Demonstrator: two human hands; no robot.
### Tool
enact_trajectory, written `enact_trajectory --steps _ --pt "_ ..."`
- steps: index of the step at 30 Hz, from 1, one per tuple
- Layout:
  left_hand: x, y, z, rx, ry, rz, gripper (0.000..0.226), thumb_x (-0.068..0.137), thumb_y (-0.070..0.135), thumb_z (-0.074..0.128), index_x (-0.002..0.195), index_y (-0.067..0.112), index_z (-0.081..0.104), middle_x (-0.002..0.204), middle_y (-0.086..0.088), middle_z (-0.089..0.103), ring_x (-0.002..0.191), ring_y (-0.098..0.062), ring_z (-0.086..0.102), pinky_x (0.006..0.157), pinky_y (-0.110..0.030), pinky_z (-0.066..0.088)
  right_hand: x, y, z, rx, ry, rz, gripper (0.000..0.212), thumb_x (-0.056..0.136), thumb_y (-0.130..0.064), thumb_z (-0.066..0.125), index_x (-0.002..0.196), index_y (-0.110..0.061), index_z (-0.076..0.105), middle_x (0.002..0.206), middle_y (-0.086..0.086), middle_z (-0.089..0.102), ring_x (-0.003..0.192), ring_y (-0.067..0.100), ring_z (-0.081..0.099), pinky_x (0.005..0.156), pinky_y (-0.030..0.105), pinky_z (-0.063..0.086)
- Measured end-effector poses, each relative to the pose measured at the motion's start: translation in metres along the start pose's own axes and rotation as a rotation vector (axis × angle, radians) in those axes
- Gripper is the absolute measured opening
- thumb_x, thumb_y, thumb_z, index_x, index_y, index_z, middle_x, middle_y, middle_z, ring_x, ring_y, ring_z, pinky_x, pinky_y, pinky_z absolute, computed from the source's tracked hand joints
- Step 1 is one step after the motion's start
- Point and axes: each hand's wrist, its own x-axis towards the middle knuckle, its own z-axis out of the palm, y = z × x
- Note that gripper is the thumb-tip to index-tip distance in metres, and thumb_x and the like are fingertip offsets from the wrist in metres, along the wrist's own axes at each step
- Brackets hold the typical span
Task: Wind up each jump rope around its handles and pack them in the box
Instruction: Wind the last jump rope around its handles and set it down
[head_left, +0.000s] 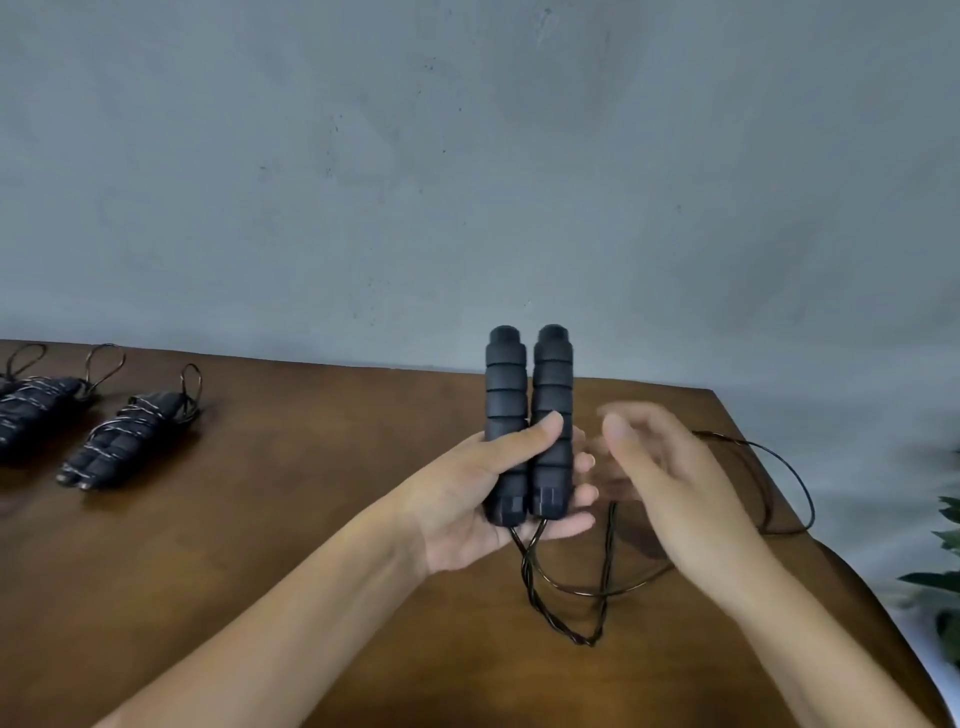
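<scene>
The left hand (470, 499) grips both handles (530, 421) side by side, upright, long axis vertical. The rope (587, 592) hangs loose below that grip, trailing right. The right hand (670, 483), open and empty, hovers just beside, nearer the rope.

Soft, even, rather dim light fills the scene. The right hand (670, 483) is smeared by motion blur. The surface (311, 519) has a faint sheen, and its far edge bows from wide-angle distortion.

matt foam handles (530, 421), glossy wooden table (311, 519)
</scene>
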Motion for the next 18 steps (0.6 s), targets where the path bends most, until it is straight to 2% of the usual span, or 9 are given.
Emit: enact_trajectory --steps 2,3,6,9,12,14,16,18 --pt "-0.001 -0.002 0.004 0.066 -0.011 -0.029 0.041 0.095 0.028 0.071 0.129 0.005 0.066 0.109 -0.013 0.072 0.096 -0.032 0.071 0.101 -0.057 0.056 0.012 -0.007 0.0 0.142 -0.079 0.025 0.054 0.089 -0.058 0.058 0.138 -0.035 0.051 0.11 -0.016 0.075 0.103 0.004 0.071 0.099 0.038 0.053" --pt "-0.002 -0.003 0.006 0.089 -0.021 -0.041 0.042 0.096 0.029 0.07 0.131 0.006 0.066 0.11 -0.014 0.072 0.098 -0.032 0.071 0.101 -0.057 0.055 0.016 -0.01 0.002 0.187 -0.12 0.032 0.054 0.09 -0.053 0.06 0.141 -0.036 0.049 0.111 -0.014 0.075 0.103 0.005 0.071 0.097 0.036 0.053" --pt "-0.004 -0.002 0.008 0.075 -0.024 -0.074 0.039 0.096 0.03 0.069 0.128 0.008 0.071 0.118 -0.017 0.073 0.103 -0.034 0.072 0.101 -0.058 0.055 0.019 -0.015 0.008 0.258 -0.16 0.018 0.043 0.095 -0.038 0.063 0.137 -0.04 0.052 0.11 -0.01 0.076 0.095 0.005 0.071 0.086 0.032 0.05" --pt "-0.007 0.001 0.003 0.043 -0.03 -0.095 0.037 0.098 0.033 0.066 0.128 0.011 0.072 0.126 -0.02 0.072 0.107 -0.037 0.072 0.104 -0.059 0.053 0.018 -0.01 0.009 0.333 -0.192 0.016 0.043 0.095 -0.033 0.062 0.137 -0.035 0.052 0.11 -0.006 0.077 0.096 0.007 0.07 0.09 0.032 0.047" --pt "-0.009 0.0 0.001 0.04 -0.02 -0.125 0.042 0.098 0.035 0.066 0.13 0.009 0.07 0.127 -0.02 0.071 0.109 -0.037 0.072 0.103 -0.06 0.052 0.016 -0.005 0.007 0.31 -0.238 -0.009 0.035 0.1 -0.029 0.059 0.134 -0.034 0.056 0.112 -0.003 0.076 0.099 0.012 0.068 0.093 0.035 0.046" --pt "-0.009 -0.002 0.002 0.048 -0.022 -0.146 0.042 0.097 0.035 0.066 0.128 0.007 0.072 0.127 -0.019 0.072 0.11 -0.037 0.071 0.103 -0.06 0.053 0.015 -0.004 0.006 0.278 -0.266 -0.024 0.03 0.101 -0.029 0.058 0.131 -0.036 0.059 0.107 -0.006 0.076 0.086 0.011 0.066 0.086 0.032 0.048" --pt "-0.008 -0.003 0.003 0.06 -0.052 -0.157 0.044 0.099 0.037 0.068 0.129 0.005 0.071 0.121 -0.015 0.072 0.107 -0.035 0.071 0.106 -0.061 0.051 0.016 -0.005 0.006 0.278 -0.284 -0.026 0.027 0.101 -0.029 0.058 0.125 -0.04 0.061 0.094 -0.008 0.074 0.068 0.011 0.055 0.074 0.027 0.048" --pt "-0.007 -0.004 0.004 0.054 -0.095 -0.169 0.047 0.1 0.039 0.068 0.13 0.003 0.066 0.111 -0.011 0.069 0.099 -0.03 0.069 0.107 -0.059 0.051 0.017 -0.005 0.006 0.291 -0.276 -0.004 0.027 0.099 -0.031 0.06 0.124 -0.043 0.062 0.087 -0.004 0.069 0.061 0.011 0.049 0.068 0.024 0.048"
